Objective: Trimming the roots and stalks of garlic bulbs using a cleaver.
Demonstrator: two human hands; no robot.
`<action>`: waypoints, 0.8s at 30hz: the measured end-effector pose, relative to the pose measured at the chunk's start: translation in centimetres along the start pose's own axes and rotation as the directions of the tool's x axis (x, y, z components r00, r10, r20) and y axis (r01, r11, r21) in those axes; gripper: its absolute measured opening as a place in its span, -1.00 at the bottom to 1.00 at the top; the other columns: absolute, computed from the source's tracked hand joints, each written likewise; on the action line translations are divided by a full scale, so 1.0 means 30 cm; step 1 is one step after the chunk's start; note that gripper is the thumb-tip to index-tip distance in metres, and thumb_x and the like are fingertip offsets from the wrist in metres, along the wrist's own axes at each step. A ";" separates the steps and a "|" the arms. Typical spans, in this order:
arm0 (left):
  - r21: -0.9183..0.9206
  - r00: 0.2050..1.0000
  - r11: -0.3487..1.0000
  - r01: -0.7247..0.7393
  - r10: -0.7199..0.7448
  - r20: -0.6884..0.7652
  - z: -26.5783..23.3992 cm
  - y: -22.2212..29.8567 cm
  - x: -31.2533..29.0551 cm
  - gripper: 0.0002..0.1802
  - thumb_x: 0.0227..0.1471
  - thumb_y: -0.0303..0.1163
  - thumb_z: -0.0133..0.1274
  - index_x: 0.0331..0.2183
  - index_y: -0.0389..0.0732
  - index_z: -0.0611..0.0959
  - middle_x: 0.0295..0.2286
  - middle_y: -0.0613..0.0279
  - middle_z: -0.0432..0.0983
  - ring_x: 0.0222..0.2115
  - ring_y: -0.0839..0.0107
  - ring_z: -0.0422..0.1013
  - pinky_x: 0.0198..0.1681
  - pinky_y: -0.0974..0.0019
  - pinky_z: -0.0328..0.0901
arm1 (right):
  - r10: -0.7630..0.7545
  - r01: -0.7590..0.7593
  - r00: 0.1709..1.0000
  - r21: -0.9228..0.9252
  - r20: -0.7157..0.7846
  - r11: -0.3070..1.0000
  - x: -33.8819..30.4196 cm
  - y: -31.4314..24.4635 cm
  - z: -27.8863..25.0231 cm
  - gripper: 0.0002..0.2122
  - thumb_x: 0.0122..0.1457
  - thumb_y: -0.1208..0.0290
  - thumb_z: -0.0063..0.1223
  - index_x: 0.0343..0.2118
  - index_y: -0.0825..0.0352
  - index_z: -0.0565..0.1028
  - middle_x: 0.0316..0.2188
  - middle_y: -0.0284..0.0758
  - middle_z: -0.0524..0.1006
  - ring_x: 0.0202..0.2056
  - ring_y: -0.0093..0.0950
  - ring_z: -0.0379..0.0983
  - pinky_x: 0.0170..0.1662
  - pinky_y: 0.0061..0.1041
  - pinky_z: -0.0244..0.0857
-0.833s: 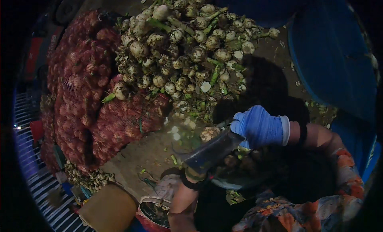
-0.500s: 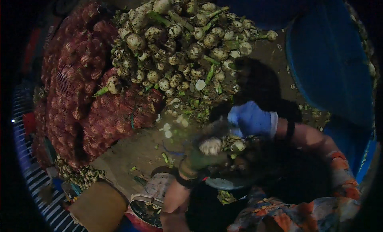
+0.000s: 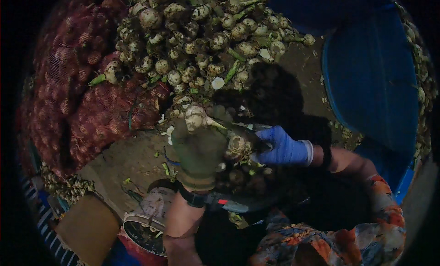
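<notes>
Just below the garlic heap, our left grip grasps a stemmed bulb; below the heap's right part, our blue-gloved right grip is curled, around what we cannot tell.

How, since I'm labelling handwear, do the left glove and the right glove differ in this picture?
Colour: the left glove is dark green; the right glove is blue.
Cuff: the left glove ends in a dull yellowish-brown cuff, the right glove in a whitish one.
Pose: the left glove points up the picture, near a stemmed bulb; the right glove points left.
Shared: both are worn, each with a dark band at the wrist.
</notes>
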State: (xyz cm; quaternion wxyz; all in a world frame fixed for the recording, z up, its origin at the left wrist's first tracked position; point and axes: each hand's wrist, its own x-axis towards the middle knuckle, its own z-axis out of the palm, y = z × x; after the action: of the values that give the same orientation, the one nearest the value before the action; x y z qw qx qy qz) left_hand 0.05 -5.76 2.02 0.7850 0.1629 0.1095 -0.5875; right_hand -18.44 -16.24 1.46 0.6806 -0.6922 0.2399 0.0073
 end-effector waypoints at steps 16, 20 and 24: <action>0.212 0.953 0.977 0.028 -0.089 0.288 -0.038 0.095 -0.010 -0.71 -0.06 -0.51 0.06 -0.23 -0.41 0.48 -0.29 0.12 0.45 -0.20 0.36 0.36 -0.05 0.39 0.27 | 0.090 -0.082 0.993 -0.097 0.077 0.992 0.076 0.177 -0.007 -0.72 -0.08 0.31 0.19 -0.35 0.40 0.53 -0.57 -0.29 0.53 -0.55 -0.60 0.34 -0.48 -0.42 0.28; 0.858 0.893 0.507 -0.082 -0.345 0.289 -0.006 0.209 -0.065 -0.49 -0.13 -0.42 0.19 -0.11 -0.39 0.44 -0.18 0.10 0.42 -0.10 0.35 0.34 -0.04 0.38 0.27 | 0.393 -0.381 0.918 -0.151 0.060 0.912 0.064 0.104 -0.055 -0.74 -0.11 0.39 0.18 -0.33 0.41 0.52 -0.59 -0.34 0.51 -0.55 -0.59 0.40 -0.48 -0.47 0.31; 0.750 0.803 -0.534 -0.389 0.202 0.561 -0.009 0.411 0.101 -0.44 -0.18 -0.32 0.26 -0.11 -0.27 0.46 -0.14 0.09 0.38 -0.14 0.25 0.35 -0.07 0.22 0.29 | 0.547 -0.537 0.837 0.160 -0.018 0.828 0.093 -0.010 -0.071 -0.76 -0.12 0.41 0.19 -0.40 0.46 0.53 -0.61 -0.36 0.50 -0.54 -0.64 0.38 -0.47 -0.52 0.30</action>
State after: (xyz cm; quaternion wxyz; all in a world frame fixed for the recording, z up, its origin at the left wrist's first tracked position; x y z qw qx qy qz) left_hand 12.73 -5.18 2.23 0.4303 0.7218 -0.5242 -0.1385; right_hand -16.55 -19.18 0.94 0.6922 -0.5431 0.4475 0.1603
